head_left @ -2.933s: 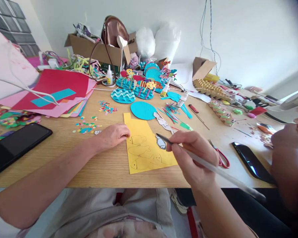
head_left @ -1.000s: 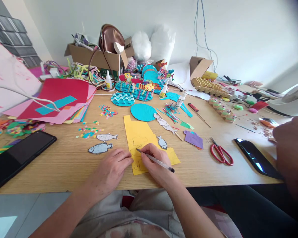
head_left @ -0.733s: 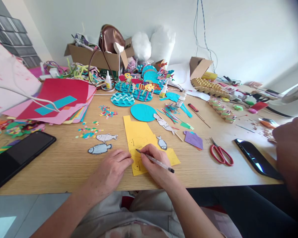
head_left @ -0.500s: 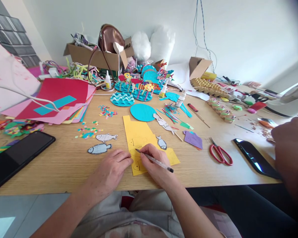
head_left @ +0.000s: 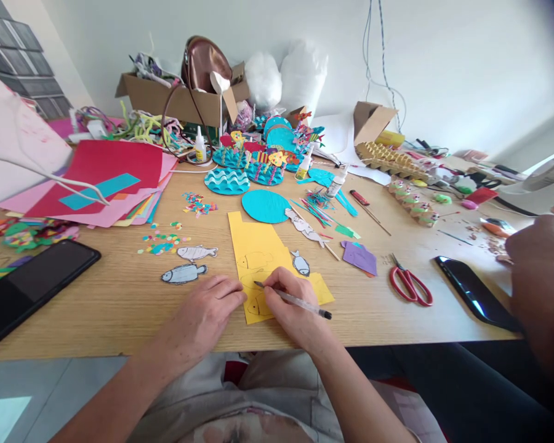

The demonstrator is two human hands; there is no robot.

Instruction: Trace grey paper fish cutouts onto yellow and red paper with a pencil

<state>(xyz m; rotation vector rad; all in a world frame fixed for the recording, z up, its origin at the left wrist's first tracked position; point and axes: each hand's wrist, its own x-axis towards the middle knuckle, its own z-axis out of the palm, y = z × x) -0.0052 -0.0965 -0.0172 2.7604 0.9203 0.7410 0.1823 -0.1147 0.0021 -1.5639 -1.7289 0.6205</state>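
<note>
Head camera: what does the right hand [head_left: 292, 315] have?

A clear-barrelled pen [head_left: 305, 303], clamped between thumb and fingers. Its dark tip points far and left, down at the yellow paper [head_left: 255, 239]; I can't tell whether it touches.

And the left hand [head_left: 212, 309]?

Palm down, fingers bent and side by side, with the fingertips on the paper's left edge. It isn't clamped on anything.

Where does that paper lie?

Near the table's [head_left: 133, 317] near edge, in the middle, with outlined fish drawings [head_left: 255, 259] on it. The right hand covers part of it.

What's to the left of it?

Two cut-out fish, one white [head_left: 196, 253] and, nearer, one blue-grey [head_left: 183, 274], then some coloured paper dots [head_left: 163, 244] just beyond. A smartphone [head_left: 37, 286] lies farther left.

And to the right?

A small grey fish cut-out [head_left: 300, 263] by the yellow paper's right side, a purple paper piece [head_left: 359, 257], then red-handled scissors [head_left: 410, 285], blades pointing far. Beyond them on the right are a second smartphone [head_left: 473, 292] and another person's hand [head_left: 538, 243], blurred.

Anything just past the paper's far end?

A turquoise oval [head_left: 264, 206], lying flat.
</note>
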